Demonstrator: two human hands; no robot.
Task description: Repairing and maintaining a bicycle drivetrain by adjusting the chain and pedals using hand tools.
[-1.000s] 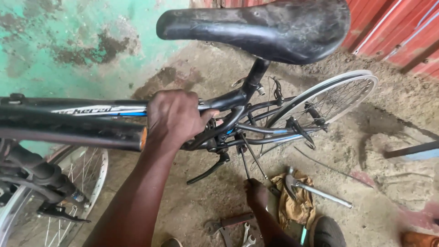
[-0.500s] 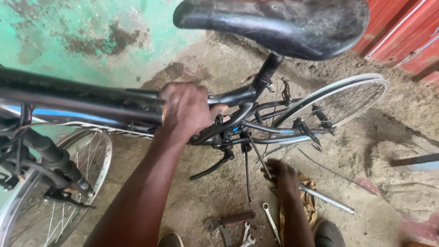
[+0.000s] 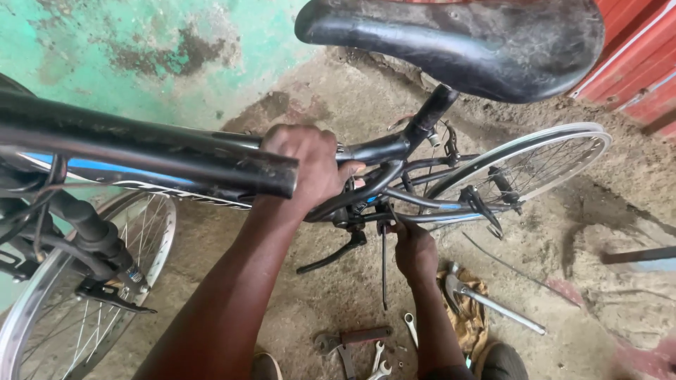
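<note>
A dark bicycle stands under me, its black saddle (image 3: 458, 42) at the top of the view. My left hand (image 3: 310, 165) is closed around the bicycle frame's top tube (image 3: 176, 151) close to the seat post. Lower down, my right hand (image 3: 415, 250) has its fingers curled against the bottom of the frame, next to the top of a thin dark rod (image 3: 384, 274) that hangs straight down. Whether those fingers hold anything is hidden. A black crank arm (image 3: 331, 257) sticks out to the left of that hand.
The rear wheel (image 3: 528, 162) lies to the right, the front wheel (image 3: 77, 281) at lower left. Wrenches (image 3: 380, 352) and a long metal tool (image 3: 493, 306) on a tan cloth (image 3: 465, 309) lie on the dirt floor. A green wall (image 3: 105, 49) and red corrugated sheet (image 3: 634, 70) stand behind.
My right hand has come up from the tools on the ground to the bottom of the frame. My left hand has kept its grip on the top tube.
</note>
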